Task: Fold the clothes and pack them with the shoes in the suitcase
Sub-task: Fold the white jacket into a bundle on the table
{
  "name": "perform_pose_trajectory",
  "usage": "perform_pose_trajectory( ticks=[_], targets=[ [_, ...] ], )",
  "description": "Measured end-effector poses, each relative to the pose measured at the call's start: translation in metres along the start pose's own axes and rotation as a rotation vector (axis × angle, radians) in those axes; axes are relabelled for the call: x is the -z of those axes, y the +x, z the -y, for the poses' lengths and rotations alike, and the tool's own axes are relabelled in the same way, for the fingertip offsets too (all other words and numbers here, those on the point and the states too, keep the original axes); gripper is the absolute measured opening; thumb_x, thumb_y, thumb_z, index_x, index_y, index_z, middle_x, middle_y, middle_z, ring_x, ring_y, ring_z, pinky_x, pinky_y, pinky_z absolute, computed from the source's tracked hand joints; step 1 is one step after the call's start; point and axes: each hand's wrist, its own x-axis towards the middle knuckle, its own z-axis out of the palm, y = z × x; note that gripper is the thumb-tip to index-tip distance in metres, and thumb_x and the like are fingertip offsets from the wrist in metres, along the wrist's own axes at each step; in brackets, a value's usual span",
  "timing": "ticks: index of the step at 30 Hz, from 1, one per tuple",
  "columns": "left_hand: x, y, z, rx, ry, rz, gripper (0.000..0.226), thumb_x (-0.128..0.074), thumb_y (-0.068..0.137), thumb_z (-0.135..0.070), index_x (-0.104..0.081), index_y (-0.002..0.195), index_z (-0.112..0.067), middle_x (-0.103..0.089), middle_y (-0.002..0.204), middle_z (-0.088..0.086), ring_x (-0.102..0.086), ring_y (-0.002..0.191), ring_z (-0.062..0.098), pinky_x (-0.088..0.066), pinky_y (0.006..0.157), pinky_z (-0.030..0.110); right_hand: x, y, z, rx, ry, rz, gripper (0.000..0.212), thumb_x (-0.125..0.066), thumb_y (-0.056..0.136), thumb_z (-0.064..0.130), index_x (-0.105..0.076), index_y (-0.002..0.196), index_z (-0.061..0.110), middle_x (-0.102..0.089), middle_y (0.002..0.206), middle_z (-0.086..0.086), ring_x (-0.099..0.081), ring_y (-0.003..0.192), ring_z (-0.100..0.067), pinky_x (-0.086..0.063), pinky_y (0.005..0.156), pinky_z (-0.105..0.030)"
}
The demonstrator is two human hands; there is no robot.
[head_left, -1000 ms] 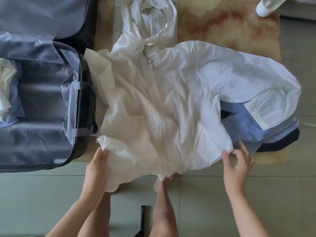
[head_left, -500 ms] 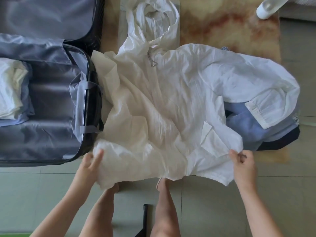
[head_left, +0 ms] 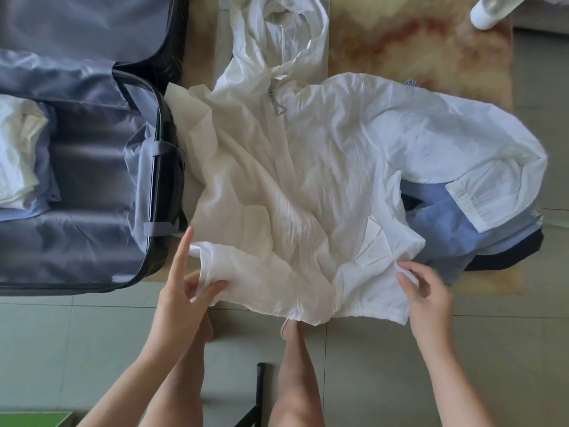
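Gripping the thin white jacket [head_left: 308, 180] by its hem with left hand [head_left: 184, 298] and right hand [head_left: 431, 298]; seems light, limp and slippery, so better to hold both hem corners.

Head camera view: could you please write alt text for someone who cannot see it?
A person's left hand and right hand grip the hem of a white hooded jacket spread over a rug. An open suitcase at left holds white clothing; blue clothes lie under the jacket's sleeve.
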Motion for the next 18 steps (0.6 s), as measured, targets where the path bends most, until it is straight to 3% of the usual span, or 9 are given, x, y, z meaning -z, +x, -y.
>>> perform_pose_trajectory(
  ticks=[3, 5, 7, 8, 11, 13, 15, 16, 18],
  targets=[
    [0.0, 0.0, -0.002, -0.08, 0.124, -0.005, 0.083, -0.06, 0.089, -0.006, -0.026, 0.128, -0.071, -0.064, 0.074, 0.017, -0.057, 0.066, 0.032, -0.051, 0.068, 0.036, -0.005, 0.0, 0.007, 0.051, 0.006, -0.026, 0.027, -0.056, 0.092, 0.0, -0.065, 0.092, 0.024, -0.061, 0.097, 0.001, -0.059, 0.093, -0.006, -0.042, 0.084, -0.01],
    [-0.002, -0.001, -0.005, -0.122, 0.236, 0.026, 0.074, -0.051, 0.095, -0.009, -0.029, 0.124, -0.073, -0.062, 0.076, 0.008, -0.058, 0.066, 0.017, -0.05, 0.068, 0.023, -0.008, -0.001, 0.008, 0.057, -0.016, -0.042, 0.031, -0.049, 0.094, -0.005, -0.063, 0.091, 0.023, -0.063, 0.095, 0.006, -0.057, 0.091, -0.002, -0.04, 0.082, -0.008],
    [-0.003, -0.001, -0.008, -0.136, 0.25, 0.025, 0.064, -0.042, 0.098, -0.005, -0.042, 0.123, -0.063, -0.062, 0.092, -0.013, -0.058, 0.08, -0.004, -0.042, 0.072, 0.006, -0.011, -0.001, 0.006, 0.046, -0.042, -0.043, 0.036, -0.042, 0.094, -0.007, -0.06, 0.088, 0.023, -0.063, 0.091, 0.014, -0.054, 0.083, 0.0, -0.039, 0.077, -0.006],
    [-0.002, 0.0, -0.007, -0.135, 0.237, 0.017, 0.06, -0.038, 0.099, -0.002, -0.05, 0.12, -0.057, -0.062, 0.095, -0.017, -0.057, 0.083, -0.008, -0.041, 0.074, 0.004, -0.011, 0.0, 0.006, 0.039, -0.049, -0.036, 0.038, -0.04, 0.094, -0.008, -0.059, 0.088, 0.024, -0.062, 0.089, 0.017, -0.053, 0.079, 0.0, -0.038, 0.075, -0.007],
    [0.002, 0.003, -0.008, -0.064, 0.15, 0.001, 0.062, -0.033, 0.096, 0.006, -0.066, 0.094, -0.046, -0.063, 0.078, 0.006, -0.055, 0.068, 0.022, -0.046, 0.06, 0.029, -0.008, 0.005, 0.009, 0.038, -0.036, 0.009, 0.041, -0.04, 0.096, -0.006, -0.064, 0.096, 0.027, -0.066, 0.095, 0.025, -0.057, 0.087, 0.005, -0.038, 0.081, -0.005],
    [0.004, 0.003, -0.019, -0.011, -0.076, -0.009, 0.059, -0.03, 0.092, 0.013, -0.069, 0.082, -0.03, -0.067, 0.08, 0.006, -0.057, 0.065, 0.022, -0.047, 0.058, 0.029, -0.001, 0.011, 0.014, 0.017, -0.016, 0.048, 0.04, -0.041, 0.097, -0.004, -0.068, 0.103, 0.025, -0.067, 0.101, 0.027, -0.058, 0.094, 0.007, -0.038, 0.083, -0.002],
    [0.006, 0.003, -0.028, 0.132, -0.336, -0.01, 0.051, -0.029, 0.089, 0.015, -0.068, 0.085, -0.018, -0.069, 0.081, 0.005, -0.061, 0.065, 0.018, -0.048, 0.053, 0.022, 0.007, 0.019, 0.016, -0.021, -0.043, 0.071, 0.04, -0.041, 0.098, -0.001, -0.07, 0.101, 0.026, -0.068, 0.101, 0.026, -0.058, 0.099, 0.006, -0.038, 0.082, -0.001],
    [0.007, 0.003, -0.024, 0.193, -0.373, -0.019, 0.047, -0.03, 0.091, 0.012, -0.067, 0.088, -0.017, -0.069, 0.082, 0.006, -0.061, 0.063, 0.017, -0.048, 0.05, 0.021, 0.011, 0.022, 0.014, -0.047, -0.092, 0.077, 0.04, -0.04, 0.098, -0.001, -0.07, 0.099, 0.026, -0.069, 0.101, 0.022, -0.058, 0.101, 0.002, -0.038, 0.08, -0.001],
    [0.009, 0.006, -0.002, 0.249, -0.184, -0.035, 0.045, -0.033, 0.096, 0.002, -0.069, 0.09, -0.024, -0.067, 0.09, 0.011, -0.063, 0.071, 0.023, -0.049, 0.057, 0.028, 0.013, 0.028, 0.007, -0.097, -0.252, 0.08, 0.038, -0.038, 0.098, -0.001, -0.069, 0.102, 0.02, -0.068, 0.106, 0.009, -0.056, 0.103, -0.008, -0.04, 0.076, -0.008]
  ],
)
